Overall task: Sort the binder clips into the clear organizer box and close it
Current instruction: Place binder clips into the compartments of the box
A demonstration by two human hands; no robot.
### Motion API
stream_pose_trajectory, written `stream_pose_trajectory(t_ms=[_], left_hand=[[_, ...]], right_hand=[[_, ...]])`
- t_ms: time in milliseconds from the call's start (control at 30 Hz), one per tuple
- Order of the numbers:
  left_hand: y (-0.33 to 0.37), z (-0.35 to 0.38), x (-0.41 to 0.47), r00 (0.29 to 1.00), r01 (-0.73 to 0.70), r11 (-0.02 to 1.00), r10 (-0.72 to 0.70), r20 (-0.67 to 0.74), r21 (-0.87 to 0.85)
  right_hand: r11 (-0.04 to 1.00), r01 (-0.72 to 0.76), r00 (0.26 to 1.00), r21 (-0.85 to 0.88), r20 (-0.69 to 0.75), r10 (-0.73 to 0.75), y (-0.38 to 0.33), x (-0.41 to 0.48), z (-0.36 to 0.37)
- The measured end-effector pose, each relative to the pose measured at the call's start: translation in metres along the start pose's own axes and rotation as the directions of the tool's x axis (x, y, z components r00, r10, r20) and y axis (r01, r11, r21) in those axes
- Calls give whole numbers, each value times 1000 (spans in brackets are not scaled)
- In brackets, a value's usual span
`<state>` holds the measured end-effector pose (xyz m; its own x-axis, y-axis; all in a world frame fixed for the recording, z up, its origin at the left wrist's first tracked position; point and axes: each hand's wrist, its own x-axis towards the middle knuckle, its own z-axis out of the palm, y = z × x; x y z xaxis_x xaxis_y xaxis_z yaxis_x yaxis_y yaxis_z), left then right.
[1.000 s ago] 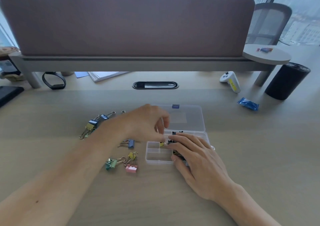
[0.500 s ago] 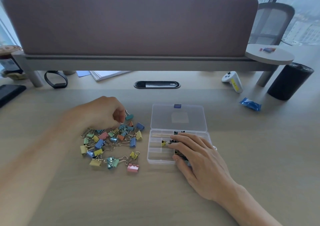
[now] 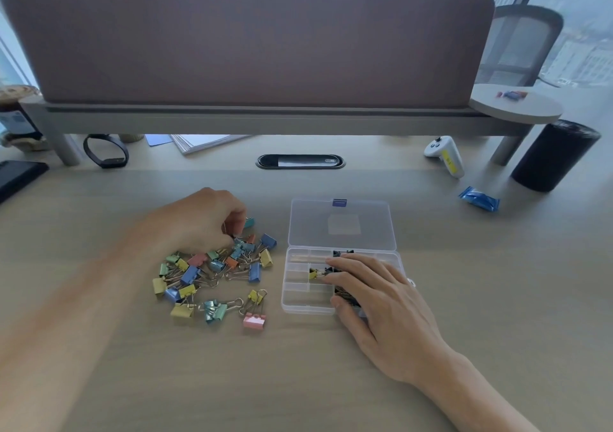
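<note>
Your right hand (image 3: 374,295) lies flat on the clear organizer box (image 3: 300,299) to steady it, lid (image 3: 341,229) open; your left hand (image 3: 209,222) curls into the binder clips (image 3: 212,272) beside it — pinching one or not, I cannot tell.

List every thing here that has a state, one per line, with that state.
organizer box: open.
lid: laid back, lying flat.
coloured binder clips: loose pile on the desk, left of the box.
yellow clip: inside a box compartment.
black clips: in the box, partly under right hand.
left hand: fingers curled onto the pile; grip unclear.
right hand: fingers straight, resting on the box.
</note>
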<state>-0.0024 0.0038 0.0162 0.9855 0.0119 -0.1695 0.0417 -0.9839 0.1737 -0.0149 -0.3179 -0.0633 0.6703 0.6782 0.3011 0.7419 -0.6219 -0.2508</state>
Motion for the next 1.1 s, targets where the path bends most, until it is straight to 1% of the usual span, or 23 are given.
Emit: stream_pose_trajectory(t_ms=[133,233,333,400,467,533,633,700,800,867,1000,1100], left_hand=[[3,-16,-6,998,-43,996,39,-55,-73],[23,-23,-12,993,-107,962,90,-81,-249],[53,-16,-15,979,-202,897,195,-58,-392],[71,-6,-16,970,-227,840,243,-32,-492],[84,5,-15,966,-222,778,258,-23,-587],[92,15,-14,967,-219,731,248,-47,-646],[97,24,-12,973,-216,678,210,-96,-702],[99,27,-13,971,-218,650,221,-93,-728],[103,30,-16,958,-255,653,272,-94,-713],[104,29,-16,956,-262,648,274,-102,-715],[101,27,-14,965,-240,639,237,-110,-731],[95,26,-14,969,-243,660,196,-150,-710]], right_hand=[[1000,2,1000,10,-2,-2,0,1,-1],[999,8,1000,36,-18,-7,0,1,-1],[997,16,998,71,-60,-12,0,0,-1],[995,15,995,101,-103,-4,1,-1,-2],[991,15,989,133,-150,5,2,-2,-2],[986,31,983,165,-182,0,3,-3,-2],[980,64,978,187,-205,-24,3,-3,-2],[979,73,977,193,-209,-32,3,-3,-2],[978,73,977,197,-213,-30,2,-3,-2],[979,67,976,195,-217,-23,2,-3,-1],[979,24,974,200,-225,22,3,-3,-1],[979,11,968,203,-248,41,1,-3,-2]])
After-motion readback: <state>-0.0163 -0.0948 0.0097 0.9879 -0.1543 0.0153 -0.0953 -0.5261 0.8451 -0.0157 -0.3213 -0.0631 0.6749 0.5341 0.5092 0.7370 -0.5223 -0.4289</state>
